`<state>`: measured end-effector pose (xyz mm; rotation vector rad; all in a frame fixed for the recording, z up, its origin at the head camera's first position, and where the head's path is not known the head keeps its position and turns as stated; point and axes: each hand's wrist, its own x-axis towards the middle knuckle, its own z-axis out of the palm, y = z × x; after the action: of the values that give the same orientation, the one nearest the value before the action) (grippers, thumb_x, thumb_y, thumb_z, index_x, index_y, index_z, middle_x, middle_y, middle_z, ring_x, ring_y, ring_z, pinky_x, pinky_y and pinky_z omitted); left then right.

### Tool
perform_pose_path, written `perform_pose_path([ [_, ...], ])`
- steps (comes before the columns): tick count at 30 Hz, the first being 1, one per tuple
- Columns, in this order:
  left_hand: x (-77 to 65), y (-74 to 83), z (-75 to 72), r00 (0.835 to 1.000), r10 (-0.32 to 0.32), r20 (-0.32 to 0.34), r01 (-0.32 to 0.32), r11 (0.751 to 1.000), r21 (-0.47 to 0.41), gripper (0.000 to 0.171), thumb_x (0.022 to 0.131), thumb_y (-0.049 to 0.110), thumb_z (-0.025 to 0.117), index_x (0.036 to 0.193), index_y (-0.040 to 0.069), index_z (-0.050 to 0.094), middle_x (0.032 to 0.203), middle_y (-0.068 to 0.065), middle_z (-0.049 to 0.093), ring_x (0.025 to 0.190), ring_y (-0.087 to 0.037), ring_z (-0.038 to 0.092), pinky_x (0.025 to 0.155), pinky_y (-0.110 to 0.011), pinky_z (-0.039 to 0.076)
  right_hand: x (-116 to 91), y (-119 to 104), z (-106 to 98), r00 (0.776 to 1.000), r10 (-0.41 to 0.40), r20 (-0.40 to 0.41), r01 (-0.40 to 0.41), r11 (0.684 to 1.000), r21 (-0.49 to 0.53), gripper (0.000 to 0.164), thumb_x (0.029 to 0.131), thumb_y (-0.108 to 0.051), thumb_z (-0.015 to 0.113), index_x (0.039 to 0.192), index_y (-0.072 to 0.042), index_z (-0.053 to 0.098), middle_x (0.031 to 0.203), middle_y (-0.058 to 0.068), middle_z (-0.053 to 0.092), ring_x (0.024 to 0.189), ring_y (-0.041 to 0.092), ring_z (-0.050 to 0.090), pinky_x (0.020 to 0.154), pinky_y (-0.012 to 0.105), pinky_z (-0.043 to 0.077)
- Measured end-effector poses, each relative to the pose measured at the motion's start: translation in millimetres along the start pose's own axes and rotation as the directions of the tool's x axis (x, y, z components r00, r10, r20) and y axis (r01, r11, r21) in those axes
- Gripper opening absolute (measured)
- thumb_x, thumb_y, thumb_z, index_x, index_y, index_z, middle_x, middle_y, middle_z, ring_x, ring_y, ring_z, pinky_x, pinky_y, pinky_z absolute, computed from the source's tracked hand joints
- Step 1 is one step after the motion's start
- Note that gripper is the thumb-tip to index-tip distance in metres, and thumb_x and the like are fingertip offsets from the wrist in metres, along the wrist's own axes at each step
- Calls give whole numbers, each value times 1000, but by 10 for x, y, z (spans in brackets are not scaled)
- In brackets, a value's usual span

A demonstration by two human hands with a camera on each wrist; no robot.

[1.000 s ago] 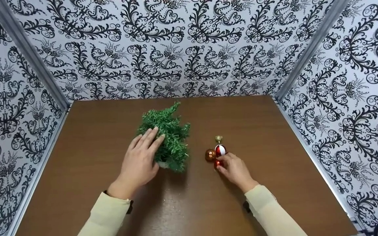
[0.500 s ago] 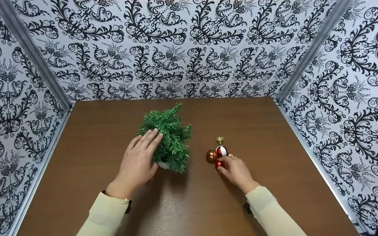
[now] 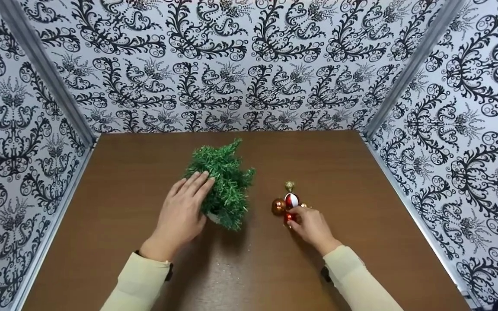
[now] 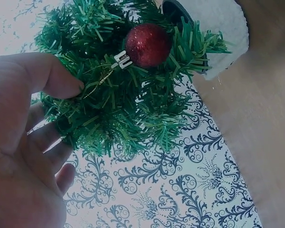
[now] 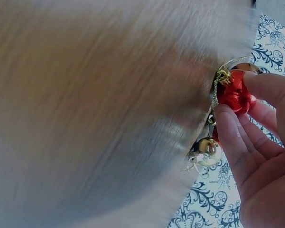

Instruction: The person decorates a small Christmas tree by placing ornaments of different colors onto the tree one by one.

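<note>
My left hand (image 3: 180, 214) lies along the left side of a small green artificial Christmas tree (image 3: 229, 185), which leans over the table. In the left wrist view its thumb and fingers hold the branches from two sides. A dark red glitter bauble (image 4: 149, 46) with a gold loop hangs on that tree; the thumb tip is at the loop. With thumb and fingertips my right hand (image 3: 314, 226) pinches a shiny red bauble (image 5: 235, 95) low over the table. Touching or close to it are a copper bauble (image 3: 279, 206) and a red-and-white striped bauble (image 3: 292, 200).
A small gold bauble (image 3: 289, 185) lies behind the striped one. Another gold bauble (image 5: 206, 149) shows beside the right fingers. The tree's white base (image 4: 225, 31) is partly hidden by branches. Patterned walls (image 3: 231, 86) enclose the brown table (image 3: 136, 160) at back and sides.
The tree has tilted slightly, its tip shifting right and its base left, with my left hand on it. My right hand stays at the red bauble; the view shifts a little.
</note>
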<state>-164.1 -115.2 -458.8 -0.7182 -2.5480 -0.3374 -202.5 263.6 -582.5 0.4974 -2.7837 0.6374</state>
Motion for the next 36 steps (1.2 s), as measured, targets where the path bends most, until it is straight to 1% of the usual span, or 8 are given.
perform_pose_path([
  [4,-5,-9,15,1000,2,11,-2,1000,1,84,69,6,75,149,8,47,153,-11,43,141,-30,38,113,-48,28,-13,11,11,1000,23,9,-23,1000,0,24,82,-17,83,104,-10,74,92,2,72,75,17,65,68,39,54],
  [7,-17,-25,8,1000,-3,27,3,1000,5,85,69,6,76,149,9,47,154,-10,42,142,-29,37,114,-47,26,-17,6,12,999,36,28,-36,999,9,24,83,-17,82,104,-10,74,93,2,72,76,16,65,68,38,54],
  [14,-16,-40,-27,1000,7,12,-7,1000,-5,81,71,4,73,148,9,48,153,-11,44,141,-31,38,115,-47,24,13,9,12,999,-41,-14,41,999,14,23,81,-14,83,101,-8,72,83,3,70,71,19,66,64,39,54],
  [19,-12,-30,-20,1000,7,12,-7,1000,4,81,71,6,73,148,8,49,152,-12,44,141,-32,37,115,-48,24,9,18,-11,1000,-10,17,10,1000,26,24,82,-16,83,102,-9,73,86,3,70,73,18,66,66,39,54],
  [26,6,-7,-32,1000,5,7,-5,1000,21,82,69,6,73,148,8,48,153,-11,43,142,-31,36,115,-46,24,13,11,-25,999,29,28,-31,998,48,24,81,-17,83,100,-9,72,88,2,69,74,16,66,67,37,55],
  [32,-5,8,-28,1000,6,15,-6,999,31,83,70,7,74,148,8,48,152,-12,44,141,-32,38,115,-46,25,-1,-2,-31,998,57,36,-58,998,39,24,81,-16,83,100,-9,71,87,2,68,74,17,65,67,38,54],
  [36,-10,9,-17,1000,8,5,-8,999,35,80,70,6,71,148,7,49,152,-12,44,141,-32,38,115,-46,25,0,-14,-31,997,62,40,-63,997,34,25,81,-17,83,100,-9,70,87,2,67,74,17,62,67,38,52],
])
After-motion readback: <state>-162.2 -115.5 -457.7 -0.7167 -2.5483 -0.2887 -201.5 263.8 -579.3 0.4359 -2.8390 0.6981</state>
